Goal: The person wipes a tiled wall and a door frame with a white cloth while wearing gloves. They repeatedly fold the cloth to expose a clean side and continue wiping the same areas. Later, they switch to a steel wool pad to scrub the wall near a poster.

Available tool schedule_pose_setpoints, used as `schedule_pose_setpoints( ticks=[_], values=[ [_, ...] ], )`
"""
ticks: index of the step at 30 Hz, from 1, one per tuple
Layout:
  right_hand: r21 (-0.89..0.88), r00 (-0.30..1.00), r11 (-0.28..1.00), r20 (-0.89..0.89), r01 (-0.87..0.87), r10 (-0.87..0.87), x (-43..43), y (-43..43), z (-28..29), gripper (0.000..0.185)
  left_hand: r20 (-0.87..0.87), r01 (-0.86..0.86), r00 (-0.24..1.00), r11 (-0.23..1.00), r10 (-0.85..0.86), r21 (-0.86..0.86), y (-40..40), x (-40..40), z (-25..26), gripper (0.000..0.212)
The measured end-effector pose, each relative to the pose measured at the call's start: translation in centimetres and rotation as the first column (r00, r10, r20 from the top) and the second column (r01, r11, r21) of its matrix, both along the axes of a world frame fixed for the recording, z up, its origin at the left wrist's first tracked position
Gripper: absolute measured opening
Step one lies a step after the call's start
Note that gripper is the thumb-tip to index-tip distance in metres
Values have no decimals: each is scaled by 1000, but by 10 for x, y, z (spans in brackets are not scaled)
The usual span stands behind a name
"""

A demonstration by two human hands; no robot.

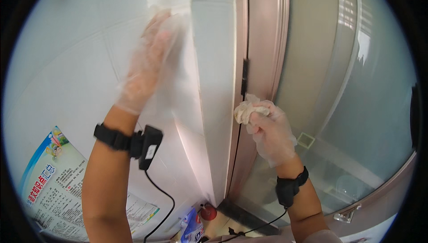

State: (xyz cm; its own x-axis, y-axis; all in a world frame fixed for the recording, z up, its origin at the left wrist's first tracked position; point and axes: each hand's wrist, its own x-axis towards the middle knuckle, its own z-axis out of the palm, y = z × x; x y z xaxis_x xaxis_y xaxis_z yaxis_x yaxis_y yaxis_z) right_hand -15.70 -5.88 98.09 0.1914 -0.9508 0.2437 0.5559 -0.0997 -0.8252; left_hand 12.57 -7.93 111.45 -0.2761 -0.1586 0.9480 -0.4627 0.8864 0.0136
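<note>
My left hand (148, 56), in a clear plastic glove and blurred, lies stretched out at the white tiled wall (83, 72), near its corner edge. Whether it touches the tiles or has anything under it cannot be told. My right hand (271, 122), gloved the same way, grips a crumpled whitish cloth or wipe (249, 112). That bundle is beside the pinkish metal door frame (262, 39), just below a black hinge (245, 76). Each wrist wears a black strap with a small device and a cable.
Right of the frame is a glass door panel (371, 109) with a metal handle (346, 214) low down. A printed poster (57, 189) hangs at lower left. On the floor stand a blue plastic bag or pouch (192, 226) and a red round object (208, 212), near a dark threshold (247, 216).
</note>
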Motion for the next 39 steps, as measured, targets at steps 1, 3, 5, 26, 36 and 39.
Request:
schedule_pose_setpoints(
  ticks=[1, 3, 5, 26, 36, 39],
  values=[
    [-25, 987, 998, 149, -57, 60, -1, 9, -2, 23, -12, 69, 998, 996, -69, 58, 5, 2, -10, 55],
    [72, 975, 995, 217, -65, 48, -6, 22, -7, 24, -151, 131, 984, 957, -94, 259, 38, 1, -54, 56],
    [110, 968, 990, 245, -91, 62, -11, 30, -14, 24, -93, -148, 979, 949, 180, 279, 65, -10, -92, 55],
    [-137, 998, 989, -11, 52, -54, -23, 71, -57, 23, -568, 298, 755, 600, 329, 743, 114, -104, -177, 10],
    [63, 994, 995, 84, -76, 71, -21, 75, -54, 27, -348, -99, 829, 727, 438, 679, 122, -107, -180, 27],
    [100, 999, 995, 32, 2, -6, -18, 75, -53, 26, -42, -319, 932, 872, 359, 371, 131, -101, -165, 37]
  ],
)
